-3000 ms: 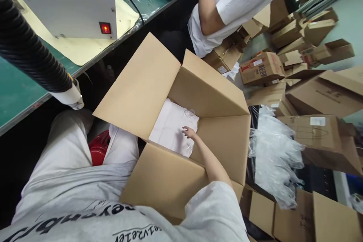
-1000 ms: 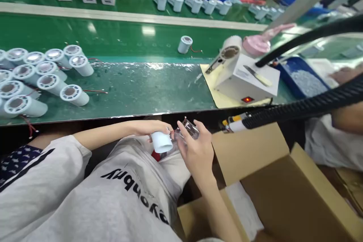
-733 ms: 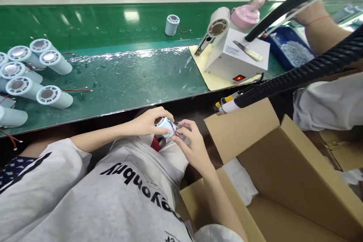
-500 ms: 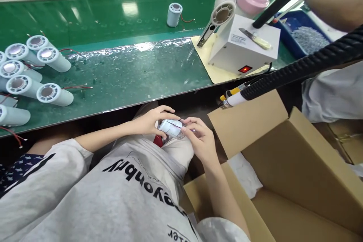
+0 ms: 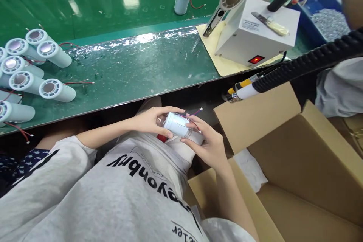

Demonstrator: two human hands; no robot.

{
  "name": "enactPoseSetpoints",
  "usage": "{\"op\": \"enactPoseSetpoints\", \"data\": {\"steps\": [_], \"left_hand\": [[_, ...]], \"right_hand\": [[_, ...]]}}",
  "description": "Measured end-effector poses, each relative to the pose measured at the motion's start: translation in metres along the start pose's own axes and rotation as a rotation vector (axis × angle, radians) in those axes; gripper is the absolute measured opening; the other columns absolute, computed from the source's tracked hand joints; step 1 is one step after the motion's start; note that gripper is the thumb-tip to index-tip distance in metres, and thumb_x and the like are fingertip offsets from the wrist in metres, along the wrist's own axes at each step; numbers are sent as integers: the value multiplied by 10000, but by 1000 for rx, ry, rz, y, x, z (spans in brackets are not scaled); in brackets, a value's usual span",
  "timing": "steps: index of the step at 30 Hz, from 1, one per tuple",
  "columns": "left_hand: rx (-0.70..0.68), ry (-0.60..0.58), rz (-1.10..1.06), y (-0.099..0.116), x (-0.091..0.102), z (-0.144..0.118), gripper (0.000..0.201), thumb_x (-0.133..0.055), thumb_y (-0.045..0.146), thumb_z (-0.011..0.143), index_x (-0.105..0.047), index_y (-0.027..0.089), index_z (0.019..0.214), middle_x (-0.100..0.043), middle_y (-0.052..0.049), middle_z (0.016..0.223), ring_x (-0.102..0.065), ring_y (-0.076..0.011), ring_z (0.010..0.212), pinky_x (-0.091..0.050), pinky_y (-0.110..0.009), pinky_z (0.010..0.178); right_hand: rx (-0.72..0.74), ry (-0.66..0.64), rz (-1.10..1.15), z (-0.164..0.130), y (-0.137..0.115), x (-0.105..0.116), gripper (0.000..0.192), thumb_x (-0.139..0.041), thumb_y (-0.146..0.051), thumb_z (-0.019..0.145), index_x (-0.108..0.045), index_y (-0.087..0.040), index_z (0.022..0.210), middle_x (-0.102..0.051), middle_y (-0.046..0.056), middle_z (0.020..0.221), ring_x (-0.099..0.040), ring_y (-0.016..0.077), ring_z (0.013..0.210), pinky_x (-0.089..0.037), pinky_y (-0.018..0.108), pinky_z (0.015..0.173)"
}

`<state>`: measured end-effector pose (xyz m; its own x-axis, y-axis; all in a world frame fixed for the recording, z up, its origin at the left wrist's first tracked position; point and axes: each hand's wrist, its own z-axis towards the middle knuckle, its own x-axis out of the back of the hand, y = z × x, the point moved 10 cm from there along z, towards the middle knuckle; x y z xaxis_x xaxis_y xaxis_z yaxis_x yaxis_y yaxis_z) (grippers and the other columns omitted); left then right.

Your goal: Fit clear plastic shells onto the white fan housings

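Above my lap, a pale blue cylinder with thin wires (image 5: 176, 124) lies on its side between my two hands. My left hand (image 5: 154, 121) grips its left end, with the thumb below and the fingers over the top. The fingers and thumb of my right hand (image 5: 205, 138) close round its right end. Red and dark wires with small white plugs stick out over my right fingers. Similar pale blue cylinders (image 5: 56, 90) lie grouped on the green bench at the left. Another such cylinder (image 5: 183, 0) stands upright farther back.
A white machine box (image 5: 252, 38) with a lit red switch carries a knife (image 5: 270, 23). Beside it is a blue tray (image 5: 306, 11) of small parts. A black ribbed hose (image 5: 309, 62) crosses at right, above an open cardboard box (image 5: 300, 166). Another person's arm (image 5: 353, 0) shows top right.
The cylinder in my hands has turned, and its wires now stick out to the upper right. My right hand has shifted slightly right and down. The whole view has moved a little.
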<state>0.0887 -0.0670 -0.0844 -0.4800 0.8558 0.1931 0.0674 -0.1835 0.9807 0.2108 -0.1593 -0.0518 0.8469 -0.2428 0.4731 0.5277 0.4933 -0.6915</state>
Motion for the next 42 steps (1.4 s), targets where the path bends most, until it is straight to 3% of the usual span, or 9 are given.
{"op": "enactPoseSetpoints", "data": {"steps": [6,11,20,30,35,42], "left_hand": [[-151,-36,78,19,-1,-3,737,-896,357,720,-642,253,1404,-633,-126,1444,-618,-290,1285,-520,-395,1043],[-210,-91,106,23,-7,-6,684,-858,332,777,-632,265,1419,-617,-128,1457,-614,-290,1296,-553,-368,993],[-126,-88,125,16,-10,-8,765,-867,364,766,-586,258,1469,-620,-136,1446,-647,-263,1198,-583,-321,887],[-317,-139,176,33,-15,-13,726,-863,297,794,-591,295,1467,-607,-123,1493,-589,-285,1364,-527,-383,1073],[-322,-133,188,34,-14,-12,720,-862,269,789,-601,299,1459,-600,-120,1510,-562,-293,1404,-462,-440,1165],[-302,-135,169,29,-13,-12,716,-864,262,781,-610,295,1450,-588,-125,1522,-553,-295,1415,-484,-435,1143]], "right_hand": [[-97,-4,77,-6,7,0,554,-831,-336,861,-616,-264,1367,-747,94,1241,-733,279,1128,-650,450,958],[-159,-20,155,-9,11,-3,508,-830,-405,857,-634,-253,1301,-752,91,1211,-749,267,1094,-676,407,904],[-131,-12,57,-17,7,0,482,-826,-327,858,-630,-264,1293,-738,96,1246,-711,302,1180,-638,488,983],[-371,-48,393,-17,23,-8,437,-877,-340,794,-660,-276,1167,-728,55,1204,-731,209,985,-670,352,841],[-511,-48,570,-22,36,-16,430,-890,-408,777,-671,-283,1126,-710,44,1143,-702,190,940,-645,305,779],[-638,-47,750,-24,47,-30,456,-877,-546,752,-669,-255,1036,-691,30,976,-655,155,767,-627,271,639]]}}
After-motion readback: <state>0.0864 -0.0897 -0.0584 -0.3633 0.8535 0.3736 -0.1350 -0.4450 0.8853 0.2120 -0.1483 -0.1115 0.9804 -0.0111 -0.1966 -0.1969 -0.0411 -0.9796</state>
